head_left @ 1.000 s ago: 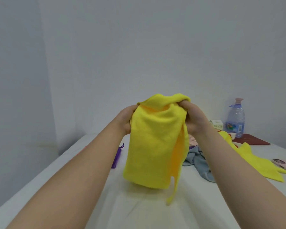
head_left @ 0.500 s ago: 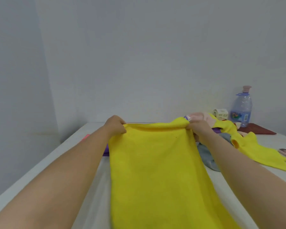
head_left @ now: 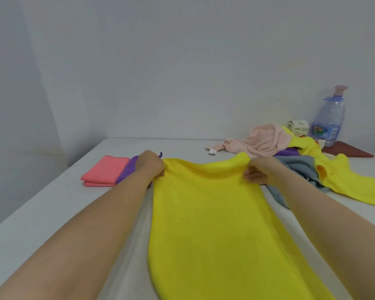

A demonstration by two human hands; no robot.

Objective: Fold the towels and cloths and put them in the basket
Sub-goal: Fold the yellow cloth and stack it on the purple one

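Pinching far corners of long yellow microfibre towel (head_left: 214, 224) with left hand (head_left: 152, 165) and right hand (head_left: 258, 172), fingers curled on hem. No longer bunched in the air as a second ago; now spread flat along white bench (head_left: 52, 213), centre. Probably ready for first fold. Folded pink cloth (head_left: 105, 172) far left. No basket in view.

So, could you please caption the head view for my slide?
Left hand and right hand pinch the far corners of a yellow towel on the table.
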